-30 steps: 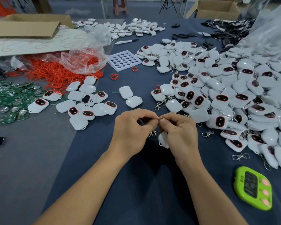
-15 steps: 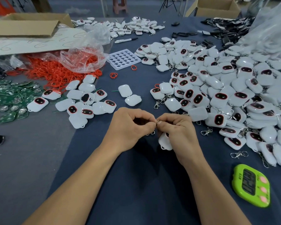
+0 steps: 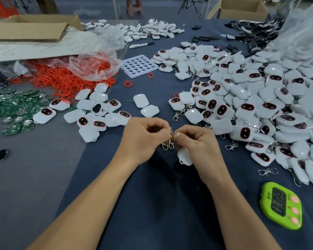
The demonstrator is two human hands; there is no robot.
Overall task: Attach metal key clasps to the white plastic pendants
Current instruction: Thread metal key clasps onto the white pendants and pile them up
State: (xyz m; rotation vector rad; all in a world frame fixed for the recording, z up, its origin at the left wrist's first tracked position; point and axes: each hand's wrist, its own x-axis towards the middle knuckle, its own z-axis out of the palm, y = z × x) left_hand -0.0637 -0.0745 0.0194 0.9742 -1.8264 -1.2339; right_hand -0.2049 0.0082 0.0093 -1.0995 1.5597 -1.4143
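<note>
Both hands meet above the dark blue cloth near the table's middle. My left hand (image 3: 143, 139) pinches a small metal key clasp (image 3: 168, 145), whose hooks dangle between the two hands. My right hand (image 3: 197, 143) curls round a white plastic pendant (image 3: 184, 156), which pokes out below its fingers, and its thumb and forefinger pinch at the clasp's ring. The join between ring and pendant is hidden by the fingers. A big heap of white pendants with clasps (image 3: 251, 105) lies to the right. A smaller group of pendants (image 3: 96, 112) lies to the left.
Loose clasps (image 3: 230, 146) lie by the right heap. A green timer (image 3: 281, 204) sits at the front right. Red rings (image 3: 67, 82) spill from a plastic bag at the left, beside green circuit boards (image 3: 13, 109). A white tray (image 3: 138, 65) and cardboard boxes (image 3: 31, 27) stand further back.
The hands have stayed together in the same spot. The fingers have shifted slightly on the clasp, and its hooks now hang more plainly between the hands.
</note>
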